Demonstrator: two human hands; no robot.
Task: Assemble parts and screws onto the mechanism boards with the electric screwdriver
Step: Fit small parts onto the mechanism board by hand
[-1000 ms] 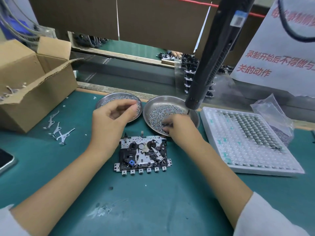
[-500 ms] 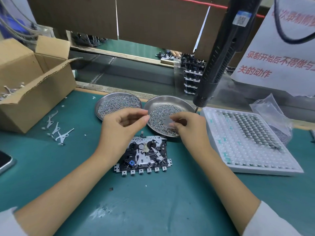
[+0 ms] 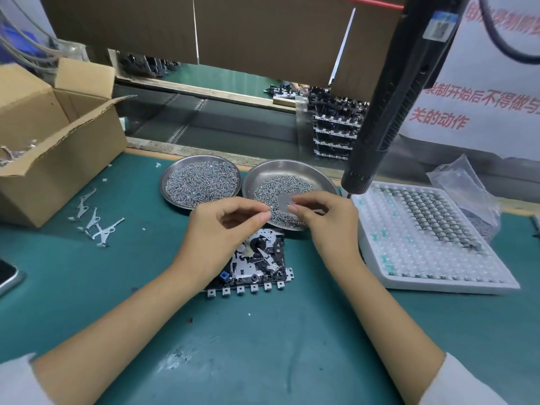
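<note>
Left hand (image 3: pixel 217 229): fingertips pinched, content unclear | right hand (image 3: pixel 323 220): pinching small screw (image 3: pixel 290 203) | above mechanism board (image 3: pixel 260 263), beside screw dish (image 3: pixel 257 176)

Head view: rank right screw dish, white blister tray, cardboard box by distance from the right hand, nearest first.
From the right hand:
1. Right screw dish, directly under and behind the fingertips.
2. White blister tray, just to the hand's right.
3. Cardboard box, far left edge of the bench, beyond the left hand.
</note>
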